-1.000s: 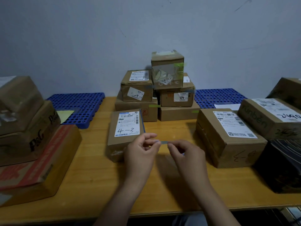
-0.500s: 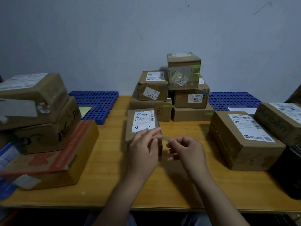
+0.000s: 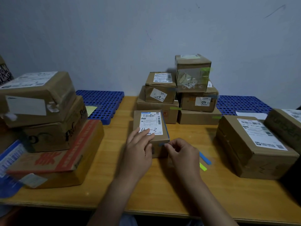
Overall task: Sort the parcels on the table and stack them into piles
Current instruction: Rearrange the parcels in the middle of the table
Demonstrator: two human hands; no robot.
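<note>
A small brown parcel [image 3: 150,123] with a white label marked "4-3" lies on the wooden table [image 3: 146,190], in the middle. My left hand [image 3: 138,150] rests on its near end, fingers flat on the label and thumb down the front face. My right hand [image 3: 182,154] pinches a short blue strip [image 3: 162,144] against the parcel's near right corner. Behind it stands a pile of several parcels [image 3: 197,101] against the wall. A pile of three larger parcels [image 3: 48,128] sits at the left.
A large labelled parcel [image 3: 254,144] lies at the right, another [image 3: 286,124] beyond it. A loose blue strip [image 3: 205,158] and a yellow-green strip [image 3: 203,166] lie on the table by my right hand. Blue perforated mats [image 3: 101,101] [image 3: 241,105] lie at the back.
Both hands moved forward from the air in front of the parcel onto it. The left hand now lies on the label; the right brought the blue strip to the parcel's corner. The view shifted left.
</note>
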